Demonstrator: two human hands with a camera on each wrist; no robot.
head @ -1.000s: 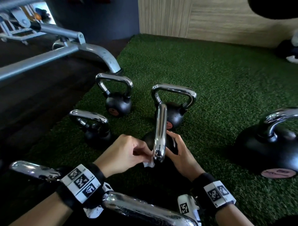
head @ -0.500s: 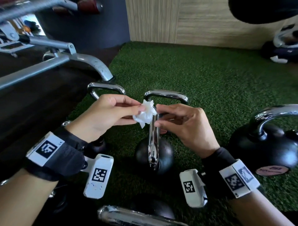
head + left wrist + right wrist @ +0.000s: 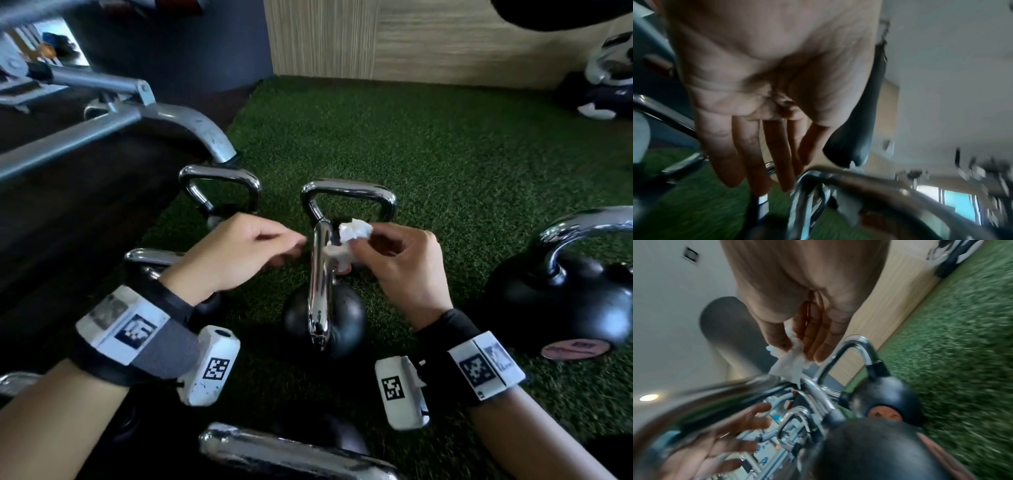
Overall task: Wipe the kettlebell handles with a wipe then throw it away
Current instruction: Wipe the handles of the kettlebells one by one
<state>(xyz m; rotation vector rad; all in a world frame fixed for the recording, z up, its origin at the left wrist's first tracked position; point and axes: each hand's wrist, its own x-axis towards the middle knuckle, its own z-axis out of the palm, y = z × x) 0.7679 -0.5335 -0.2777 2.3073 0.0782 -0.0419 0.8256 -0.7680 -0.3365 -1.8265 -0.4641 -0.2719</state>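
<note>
A crumpled white wipe [image 3: 349, 240] is pinched in my right hand [image 3: 394, 260], just right of the chrome handle [image 3: 320, 274] of a small black kettlebell [image 3: 342, 318] on green turf. The wipe touches the top of that handle. In the right wrist view, thumb and fingers pinch the wipe [image 3: 789, 360] above the handle. My left hand [image 3: 239, 253] hovers left of the handle, fingers relaxed and empty; the left wrist view shows its fingers [image 3: 756, 154] straight.
Several more chrome-handled kettlebells stand around: two behind [image 3: 349, 195] [image 3: 219, 181], one left [image 3: 150, 257], a large one right [image 3: 565, 294], one at the bottom [image 3: 291, 452]. A grey machine frame [image 3: 102, 126] runs over dark floor at left. A wooden wall [image 3: 411, 41] lies beyond the turf [image 3: 445, 144].
The wipe passed from my left hand to my right. Both hands moved slightly; the left let go and drew back to the left of the handle.
</note>
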